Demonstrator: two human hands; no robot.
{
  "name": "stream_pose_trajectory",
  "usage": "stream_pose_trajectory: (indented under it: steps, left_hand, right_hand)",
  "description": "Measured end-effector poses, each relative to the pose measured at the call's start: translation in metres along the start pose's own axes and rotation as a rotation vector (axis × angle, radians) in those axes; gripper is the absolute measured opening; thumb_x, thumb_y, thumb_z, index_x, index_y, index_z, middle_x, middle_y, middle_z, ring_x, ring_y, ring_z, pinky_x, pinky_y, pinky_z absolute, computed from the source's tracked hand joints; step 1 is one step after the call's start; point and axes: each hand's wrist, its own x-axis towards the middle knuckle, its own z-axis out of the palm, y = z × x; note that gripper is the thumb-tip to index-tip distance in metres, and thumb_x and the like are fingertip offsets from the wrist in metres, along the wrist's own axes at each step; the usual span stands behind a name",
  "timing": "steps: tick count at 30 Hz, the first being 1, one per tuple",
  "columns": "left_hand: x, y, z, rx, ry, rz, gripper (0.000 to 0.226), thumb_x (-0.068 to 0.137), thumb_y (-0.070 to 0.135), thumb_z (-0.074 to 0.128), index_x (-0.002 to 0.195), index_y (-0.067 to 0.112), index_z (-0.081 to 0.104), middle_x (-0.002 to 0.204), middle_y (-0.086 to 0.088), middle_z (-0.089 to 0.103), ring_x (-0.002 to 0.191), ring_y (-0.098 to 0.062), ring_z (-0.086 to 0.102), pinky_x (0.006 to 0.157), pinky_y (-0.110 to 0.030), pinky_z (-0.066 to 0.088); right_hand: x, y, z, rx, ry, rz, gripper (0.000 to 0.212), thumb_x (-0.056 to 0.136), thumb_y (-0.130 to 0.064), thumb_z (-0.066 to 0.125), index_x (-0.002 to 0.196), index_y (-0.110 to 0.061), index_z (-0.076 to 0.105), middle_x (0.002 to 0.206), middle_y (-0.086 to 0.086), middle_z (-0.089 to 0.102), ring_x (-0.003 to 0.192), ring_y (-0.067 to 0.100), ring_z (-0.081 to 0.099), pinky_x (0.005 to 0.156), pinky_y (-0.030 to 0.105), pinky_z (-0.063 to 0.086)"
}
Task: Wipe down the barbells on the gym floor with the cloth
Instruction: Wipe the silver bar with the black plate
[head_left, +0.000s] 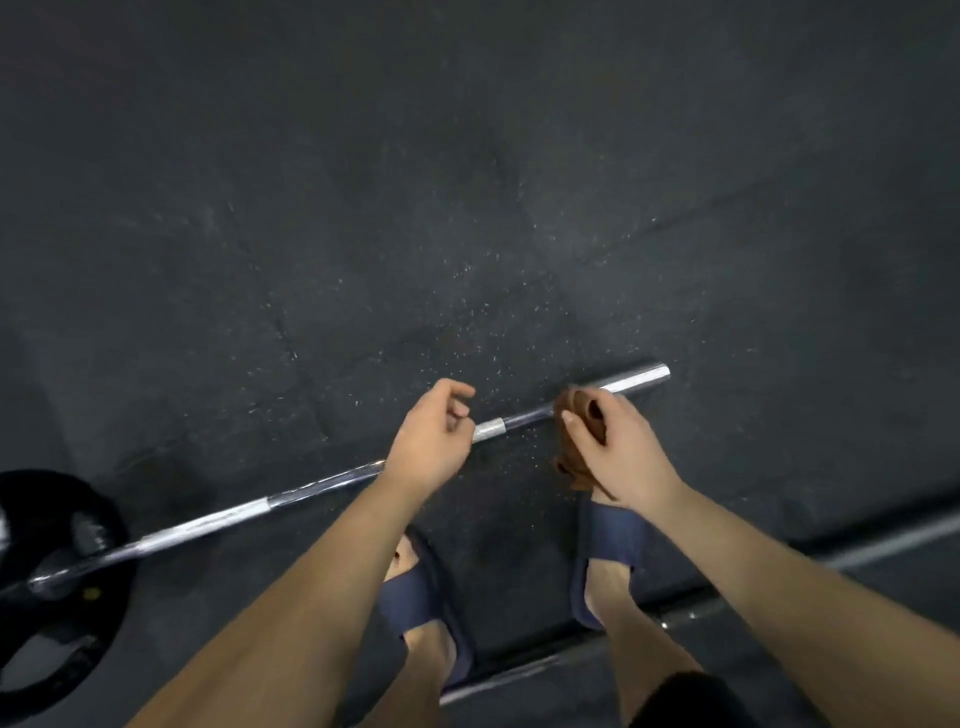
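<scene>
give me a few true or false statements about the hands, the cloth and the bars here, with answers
1. The right hand grips a brown cloth against the barbell. True.
2. A weight plate sits on the barbell's right end. False: that end is bare; the black plate is at the left end.
3. The left hand holds the cloth. False: it holds nothing, with its fingers loosely curled over the bar.
4. A second bar lies on the floor by the person's feet. True.
</scene>
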Motion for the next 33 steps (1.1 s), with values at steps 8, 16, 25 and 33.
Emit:
stream_pose_trajectory:
  steps: [8,16,25,33]
  left_hand:
    - [0.131,-0.121,0.046,0.135,-0.145,0.230,0.032,0.095,0.021,0.061,0.123,0.030,0.052,0.106,0.011,0.057,0.094,-0.009,0.059,0.086,-0.035,0.053]
    - [0.216,-0.112,0.063,0.083,-0.106,0.412,0.016,0.100,0.015,0.050,0.110,0.028,0.049,0.093,0.004,0.060,0.084,-0.017,0.059,0.082,-0.042,0.050]
    - [0.192,-0.076,0.032,0.359,-0.123,0.475,0.009,0.101,0.025,0.045,0.109,0.030,0.044,0.091,0.007,0.061,0.082,-0.014,0.059,0.079,-0.041,0.048]
    - [0.160,-0.127,0.068,0.321,-0.206,0.412,0.018,0.102,0.028,0.048,0.119,0.028,0.045,0.098,0.004,0.062,0.092,-0.016,0.060,0.088,-0.044,0.050]
  right_hand:
    - [0.136,0.086,0.112,-0.651,-0.132,-0.613,0.045,0.094,-0.042,0.052,0.131,-0.017,0.061,0.107,0.005,0.056,0.092,0.028,0.057,0.069,0.044,0.057]
    - [0.169,0.109,0.135,-0.629,-0.027,-0.850,0.040,0.087,-0.043,0.062,0.119,-0.020,0.069,0.099,0.000,0.059,0.083,0.022,0.058,0.060,0.032,0.050]
    - [0.175,0.070,0.106,-0.833,-0.285,-0.819,0.042,0.095,-0.054,0.042,0.128,-0.030,0.052,0.109,-0.004,0.045,0.096,0.021,0.061,0.075,0.042,0.056]
    - [0.156,0.063,0.063,-0.895,-0.073,-0.778,0.043,0.099,-0.046,0.054,0.140,-0.033,0.048,0.112,0.000,0.042,0.086,0.021,0.058,0.072,0.037,0.053]
